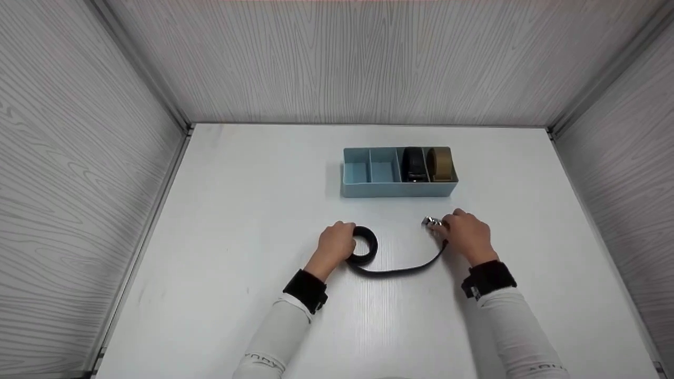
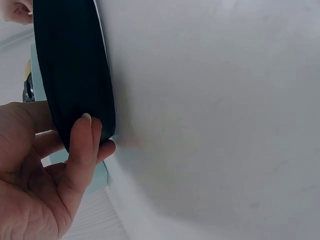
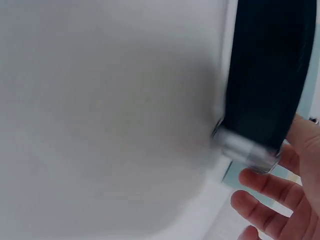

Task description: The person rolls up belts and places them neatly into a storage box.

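A black belt (image 1: 389,273) lies partly coiled on the white table, its coil (image 1: 373,245) at the left and a loose strap curving to the right. My left hand (image 1: 336,245) pinches the coil by its left side; in the left wrist view, the thumb and fingers of that left hand (image 2: 37,170) hold the dark strap (image 2: 75,65) between them. My right hand (image 1: 467,234) holds the belt's other end near the silver buckle (image 1: 432,221). The right wrist view shows the buckle (image 3: 247,150) blurred, with several fingers of the right hand (image 3: 295,200) spread beside it.
Behind the hands stands a light-blue divided box (image 1: 397,190). Its right-hand compartments hold a rolled black belt (image 1: 414,163) and a rolled tan belt (image 1: 443,163). Grey wood-patterned panels (image 1: 337,63) wall the table at the back and both sides.
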`<state>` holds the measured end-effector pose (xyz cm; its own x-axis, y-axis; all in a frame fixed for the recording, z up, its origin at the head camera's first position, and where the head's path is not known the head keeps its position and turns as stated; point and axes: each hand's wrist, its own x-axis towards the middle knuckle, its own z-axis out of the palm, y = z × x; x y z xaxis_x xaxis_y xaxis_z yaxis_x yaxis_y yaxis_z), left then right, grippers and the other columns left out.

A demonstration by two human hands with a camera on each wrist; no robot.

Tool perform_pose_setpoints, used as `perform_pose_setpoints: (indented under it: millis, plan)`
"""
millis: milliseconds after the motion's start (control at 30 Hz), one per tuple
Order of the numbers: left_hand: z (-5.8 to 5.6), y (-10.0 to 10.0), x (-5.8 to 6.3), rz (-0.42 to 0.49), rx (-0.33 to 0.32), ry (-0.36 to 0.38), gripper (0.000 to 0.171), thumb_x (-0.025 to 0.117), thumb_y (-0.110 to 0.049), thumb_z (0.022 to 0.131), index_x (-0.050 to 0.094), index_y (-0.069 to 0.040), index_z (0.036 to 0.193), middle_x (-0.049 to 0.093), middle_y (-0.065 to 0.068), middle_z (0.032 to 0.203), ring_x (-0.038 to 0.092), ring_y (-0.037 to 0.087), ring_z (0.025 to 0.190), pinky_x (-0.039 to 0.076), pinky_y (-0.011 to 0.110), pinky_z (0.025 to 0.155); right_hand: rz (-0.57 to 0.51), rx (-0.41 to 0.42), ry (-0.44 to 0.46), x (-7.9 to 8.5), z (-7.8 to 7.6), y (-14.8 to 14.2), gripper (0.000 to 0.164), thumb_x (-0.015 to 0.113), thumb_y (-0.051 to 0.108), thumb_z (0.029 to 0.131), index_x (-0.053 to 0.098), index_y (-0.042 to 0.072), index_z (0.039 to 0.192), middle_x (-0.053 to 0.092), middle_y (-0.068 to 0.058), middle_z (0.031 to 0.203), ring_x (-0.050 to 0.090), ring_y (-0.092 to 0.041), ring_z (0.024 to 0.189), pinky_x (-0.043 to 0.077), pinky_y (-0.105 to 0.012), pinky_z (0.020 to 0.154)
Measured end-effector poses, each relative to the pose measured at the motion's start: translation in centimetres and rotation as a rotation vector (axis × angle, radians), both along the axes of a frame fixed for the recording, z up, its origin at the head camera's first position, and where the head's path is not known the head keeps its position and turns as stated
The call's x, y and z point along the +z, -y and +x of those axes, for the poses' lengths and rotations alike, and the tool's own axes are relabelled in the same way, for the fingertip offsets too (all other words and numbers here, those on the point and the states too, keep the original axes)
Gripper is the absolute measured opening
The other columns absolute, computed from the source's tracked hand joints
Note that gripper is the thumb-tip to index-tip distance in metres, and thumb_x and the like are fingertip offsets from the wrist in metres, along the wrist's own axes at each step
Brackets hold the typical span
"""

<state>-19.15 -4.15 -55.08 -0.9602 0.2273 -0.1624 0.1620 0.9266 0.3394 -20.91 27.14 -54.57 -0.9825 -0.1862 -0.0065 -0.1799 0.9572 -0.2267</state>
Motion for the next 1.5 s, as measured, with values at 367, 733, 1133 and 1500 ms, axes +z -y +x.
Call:
perform_pose_setpoints:
  millis: [367,733,1133,1500]
  plan:
    - [0.0,0.0,0.0,0.025,0.008,0.002,0.028,0.06,-0.003,0.086,0.069,-0.003,0.112,0.066,0.017,0.095,0.065,0.035,0.087,0.052,0.046,0.072,-0.083,-0.284,0.151,0.8,-0.1,-2.2,0.049,0.053,0.042,0.094,0.053,0.012,0.056,0.053,-0.005,0.057,0.05,-0.022,0.052,0.037,-0.036,0.044]
    - [0.1,0.1,-0.1,0.015,-0.022,-0.01,0.018,0.06,-0.001,0.085,0.068,-0.002,0.102,0.065,0.016,0.091,0.064,0.033,0.086,0.052,0.044,0.072,-0.144,0.149,0.066,2.9,2.6,4.6,0.033,0.069,0.034,0.091,0.06,0.014,0.066,0.053,0.002,0.065,0.049,-0.016,0.057,0.04,-0.034,0.051]
    - [0.0,0.5,0.3,0.031,-0.037,0.003,0.027,0.059,-0.001,0.085,0.07,-0.004,0.11,0.067,0.015,0.097,0.064,0.031,0.091,0.051,0.043,0.076,-0.096,0.608,0.072,0.4,6.7,10.3,0.023,0.086,0.03,0.071,0.067,0.018,0.067,0.055,0.009,0.066,0.049,-0.007,0.056,0.042,-0.029,0.051]
    - [-0.4,1.4,0.4,-0.025,-0.326,-0.015,0.023,0.064,-0.005,0.089,0.07,-0.018,0.107,0.064,0.005,0.094,0.06,0.024,0.085,0.049,0.04,0.071,-0.115,0.575,-0.241,-1.6,5.5,10.8,0.047,0.082,0.034,0.072,0.062,0.018,0.111,0.055,-0.007,0.099,0.045,-0.019,0.046,0.04,-0.033,0.044]
